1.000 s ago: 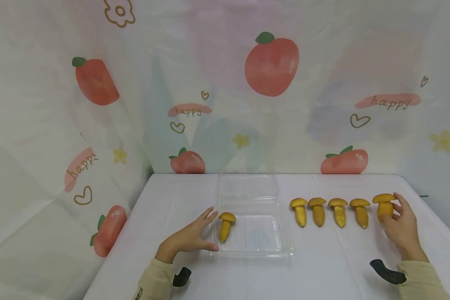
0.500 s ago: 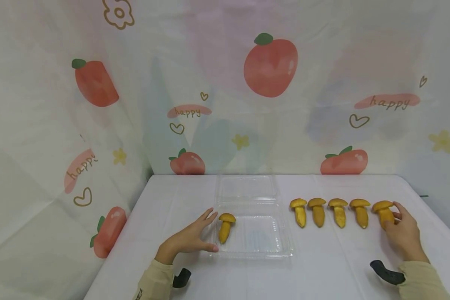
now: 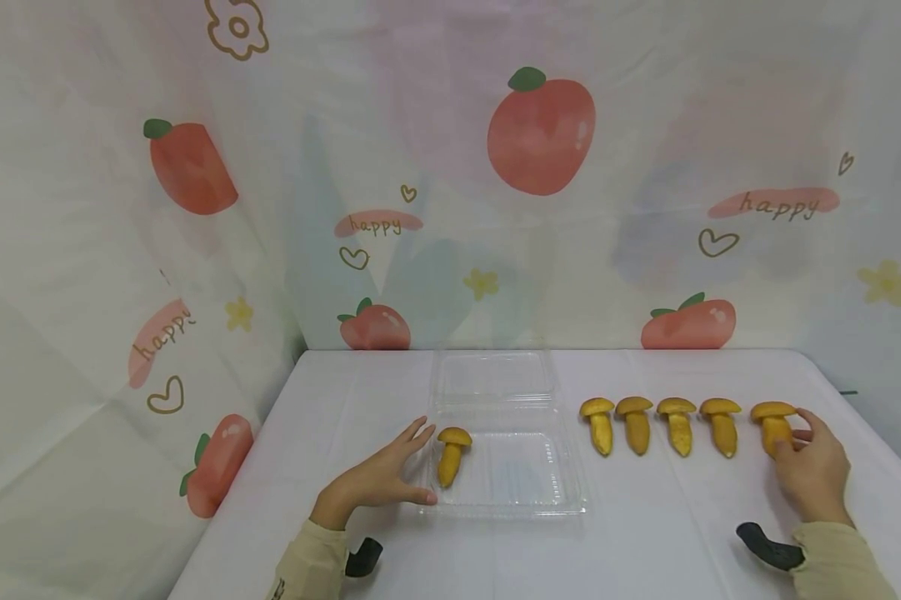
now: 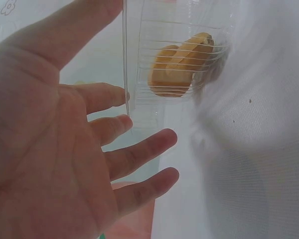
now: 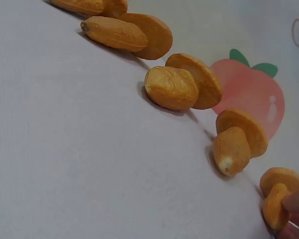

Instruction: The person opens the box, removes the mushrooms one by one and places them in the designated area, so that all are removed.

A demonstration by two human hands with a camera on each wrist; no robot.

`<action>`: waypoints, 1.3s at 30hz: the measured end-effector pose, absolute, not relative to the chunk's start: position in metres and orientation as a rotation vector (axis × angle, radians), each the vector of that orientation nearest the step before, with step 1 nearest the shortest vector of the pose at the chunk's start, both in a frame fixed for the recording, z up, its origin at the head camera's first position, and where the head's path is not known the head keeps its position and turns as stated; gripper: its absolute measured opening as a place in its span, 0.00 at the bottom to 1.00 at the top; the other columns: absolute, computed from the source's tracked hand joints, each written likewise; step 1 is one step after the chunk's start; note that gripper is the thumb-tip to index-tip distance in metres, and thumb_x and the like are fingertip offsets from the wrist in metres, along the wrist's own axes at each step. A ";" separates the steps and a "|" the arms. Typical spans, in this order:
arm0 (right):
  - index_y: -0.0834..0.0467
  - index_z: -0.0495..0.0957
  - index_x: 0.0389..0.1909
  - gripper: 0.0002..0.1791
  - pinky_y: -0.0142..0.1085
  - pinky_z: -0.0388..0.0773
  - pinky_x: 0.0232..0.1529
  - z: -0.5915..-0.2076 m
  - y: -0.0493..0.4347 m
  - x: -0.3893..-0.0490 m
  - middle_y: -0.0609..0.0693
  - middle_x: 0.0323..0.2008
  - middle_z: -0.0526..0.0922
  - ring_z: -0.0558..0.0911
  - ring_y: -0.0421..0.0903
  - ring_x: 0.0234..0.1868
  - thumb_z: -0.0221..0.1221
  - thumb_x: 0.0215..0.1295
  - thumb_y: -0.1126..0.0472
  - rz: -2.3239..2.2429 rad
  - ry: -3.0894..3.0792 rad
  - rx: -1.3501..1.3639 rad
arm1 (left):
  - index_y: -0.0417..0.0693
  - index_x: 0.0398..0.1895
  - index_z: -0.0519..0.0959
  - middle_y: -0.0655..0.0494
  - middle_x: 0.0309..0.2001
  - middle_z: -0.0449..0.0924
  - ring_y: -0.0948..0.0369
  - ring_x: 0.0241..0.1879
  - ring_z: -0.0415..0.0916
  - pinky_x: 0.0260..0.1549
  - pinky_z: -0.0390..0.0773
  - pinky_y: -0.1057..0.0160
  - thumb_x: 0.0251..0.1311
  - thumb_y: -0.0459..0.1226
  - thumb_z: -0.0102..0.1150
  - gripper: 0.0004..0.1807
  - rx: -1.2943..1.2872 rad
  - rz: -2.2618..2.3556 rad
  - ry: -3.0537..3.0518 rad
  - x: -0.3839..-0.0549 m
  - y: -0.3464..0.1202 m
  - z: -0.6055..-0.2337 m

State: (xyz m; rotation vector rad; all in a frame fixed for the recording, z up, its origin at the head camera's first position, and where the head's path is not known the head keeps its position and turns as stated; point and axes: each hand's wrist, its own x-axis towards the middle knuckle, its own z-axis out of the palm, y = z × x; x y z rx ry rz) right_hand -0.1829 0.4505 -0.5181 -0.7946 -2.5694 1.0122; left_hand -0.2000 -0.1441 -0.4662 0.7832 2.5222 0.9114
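Note:
A clear plastic clamshell box [image 3: 510, 507] lies with its lid [image 3: 493, 377] folded back. One yellow-brown mushroom [image 3: 450, 457] rests at the left inside its base; the left wrist view shows this mushroom [image 4: 182, 64] through the ribbed wall. My left hand [image 3: 375, 475] spreads its fingers at the box's left edge, thumb near the front corner. At the far right, my right hand [image 3: 813, 468] pinches the stem of the end mushroom [image 3: 774, 425], cap pointing away. In the right wrist view, the fingers [image 5: 298, 201] touch this mushroom [image 5: 276, 201] at the frame's edge.
Left of the right hand, several more mushrooms [image 3: 678, 425] lie in a row, caps to the back. The white table [image 3: 608, 550] meets a printed curtain [image 3: 450, 275] behind and at the left. A black curved piece [image 3: 769, 547] sticks out by the right sleeve.
The end mushroom in my right hand came down and tilted, then straightened and shifted slightly right, in line with the row. My left hand and the box stayed put.

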 end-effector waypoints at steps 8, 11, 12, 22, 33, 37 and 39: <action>0.63 0.45 0.80 0.37 0.58 0.77 0.59 -0.517 0.449 -0.184 0.76 0.69 0.65 0.70 0.71 0.64 0.49 0.75 0.68 1.059 -2.538 -0.837 | 0.43 0.82 0.48 0.42 0.83 0.37 0.40 0.81 0.44 0.72 0.58 0.34 0.55 0.48 0.75 0.59 0.787 0.933 2.509 -0.199 -0.144 -0.466; 0.62 0.46 0.80 0.37 0.61 0.70 0.65 -0.518 0.448 -0.185 0.75 0.69 0.65 0.70 0.72 0.65 0.50 0.75 0.68 1.080 -2.531 -0.834 | 0.43 0.82 0.48 0.42 0.83 0.37 0.39 0.81 0.43 0.73 0.57 0.34 0.55 0.48 0.75 0.59 0.788 0.944 2.504 -0.199 -0.145 -0.466; 0.63 0.46 0.80 0.37 0.61 0.70 0.65 -0.518 0.448 -0.186 0.75 0.69 0.65 0.70 0.71 0.66 0.49 0.75 0.68 1.075 -2.531 -0.833 | 0.43 0.82 0.48 0.42 0.83 0.37 0.40 0.81 0.43 0.73 0.57 0.34 0.55 0.48 0.75 0.59 0.789 0.942 2.505 -0.199 -0.145 -0.465; 0.65 0.44 0.80 0.37 0.48 0.80 0.43 -0.515 0.452 -0.187 0.76 0.69 0.64 0.69 0.70 0.65 0.47 0.76 0.59 1.090 -2.553 -0.841 | 0.44 0.82 0.48 0.44 0.83 0.37 0.41 0.81 0.43 0.73 0.57 0.34 0.56 0.48 0.74 0.58 0.774 0.936 2.502 -0.198 -0.145 -0.464; 0.64 0.41 0.80 0.39 0.67 0.64 0.68 -0.503 0.445 -0.184 0.75 0.76 0.50 0.57 0.75 0.72 0.44 0.77 0.52 1.229 -2.474 -0.926 | 0.43 0.82 0.48 0.43 0.83 0.37 0.40 0.81 0.43 0.73 0.57 0.34 0.56 0.47 0.74 0.58 0.788 0.929 2.506 -0.199 -0.146 -0.465; 0.63 0.43 0.81 0.38 0.66 0.59 0.72 -0.493 0.437 -0.182 0.73 0.78 0.47 0.52 0.73 0.76 0.43 0.77 0.53 1.235 -2.425 -0.947 | 0.43 0.82 0.48 0.43 0.83 0.37 0.40 0.81 0.43 0.73 0.57 0.34 0.56 0.48 0.74 0.58 0.792 0.917 2.512 -0.199 -0.146 -0.466; 0.63 0.44 0.80 0.38 0.67 0.57 0.73 -0.489 0.432 -0.182 0.72 0.78 0.48 0.51 0.72 0.77 0.43 0.76 0.54 1.212 -2.408 -0.925 | 0.44 0.82 0.48 0.43 0.83 0.37 0.41 0.81 0.43 0.73 0.57 0.34 0.56 0.49 0.74 0.58 0.791 0.915 2.513 -0.199 -0.146 -0.465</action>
